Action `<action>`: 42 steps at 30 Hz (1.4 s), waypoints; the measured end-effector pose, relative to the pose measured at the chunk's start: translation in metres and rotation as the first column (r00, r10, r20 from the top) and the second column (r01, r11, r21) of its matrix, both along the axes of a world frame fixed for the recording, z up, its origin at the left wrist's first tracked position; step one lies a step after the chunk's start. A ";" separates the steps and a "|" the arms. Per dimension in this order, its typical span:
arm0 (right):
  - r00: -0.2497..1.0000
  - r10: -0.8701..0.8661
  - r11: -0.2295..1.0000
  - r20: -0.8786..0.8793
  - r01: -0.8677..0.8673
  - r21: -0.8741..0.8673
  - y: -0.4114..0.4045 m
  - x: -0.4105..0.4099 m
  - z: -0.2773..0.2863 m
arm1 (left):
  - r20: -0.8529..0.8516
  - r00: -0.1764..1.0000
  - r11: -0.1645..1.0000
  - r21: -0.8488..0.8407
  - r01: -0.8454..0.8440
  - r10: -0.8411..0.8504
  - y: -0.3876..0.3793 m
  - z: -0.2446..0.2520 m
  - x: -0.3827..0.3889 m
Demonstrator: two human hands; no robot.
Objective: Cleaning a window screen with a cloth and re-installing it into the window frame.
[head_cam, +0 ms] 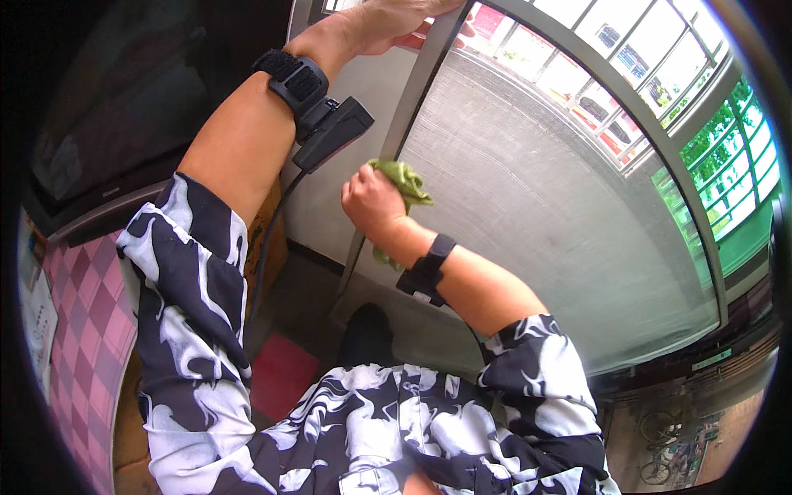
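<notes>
A framed glass window panel (526, 185) stands open before me, its glass streaked. High up, my left hand (396, 28) grips the edge of its metal frame (427, 74), with some fingertips showing past the frame. My right hand (374, 201) is closed on a crumpled green cloth (405, 179) at the lower part of the same frame edge. Part of the cloth hangs below the hand, against the glass. Both wrists carry black straps with devices.
A television (111, 124) stands at the left by a pink checkered cloth (86, 334). A red mat (284, 374) lies on the floor. Barred windows (736, 154) are at the upper right. A cable runs down from my left wrist.
</notes>
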State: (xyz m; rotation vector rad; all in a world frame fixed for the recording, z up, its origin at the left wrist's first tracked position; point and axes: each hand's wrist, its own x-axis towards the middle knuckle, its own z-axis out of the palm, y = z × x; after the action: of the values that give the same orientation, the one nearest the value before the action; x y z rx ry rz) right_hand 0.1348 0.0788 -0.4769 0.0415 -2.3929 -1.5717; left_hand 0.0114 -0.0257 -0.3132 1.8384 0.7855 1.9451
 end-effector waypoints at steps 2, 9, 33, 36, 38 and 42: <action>0.996 -0.074 0.997 0.053 0.075 0.001 0.016 0.000 -0.030 | -0.002 1.000 1.000 0.016 -0.007 0.007 0.005 0.001 -0.002; 0.966 -0.099 0.993 0.241 0.113 -0.045 0.048 0.014 -0.094 | -0.007 0.999 0.999 0.023 0.033 -0.033 0.008 0.004 -0.009; 0.693 -0.169 -0.310 -0.700 -0.712 -0.630 -0.038 0.182 0.110 | 0.105 0.979 0.974 0.128 -0.189 0.176 0.034 0.033 0.008; 0.557 -0.026 -0.679 -0.830 -0.619 -0.394 -0.064 0.204 0.111 | 0.151 0.968 0.970 0.105 -0.219 0.202 0.027 0.034 0.017; 0.841 -0.220 -0.888 -0.494 -0.382 -0.254 -0.065 0.228 0.097 | 0.248 0.939 0.957 0.105 -0.272 0.240 0.033 0.039 0.034; 0.740 -0.274 -0.826 -0.614 -0.508 -0.243 -0.066 0.244 0.110 | 0.277 0.943 0.953 0.182 -0.241 0.185 0.039 0.032 0.050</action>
State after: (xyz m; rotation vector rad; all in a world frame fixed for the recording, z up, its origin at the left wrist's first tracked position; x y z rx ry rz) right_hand 0.3784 0.0131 -0.3665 -0.0010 -1.6062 1.7426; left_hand 0.0609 0.0137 -0.2814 1.6176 0.7428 2.4331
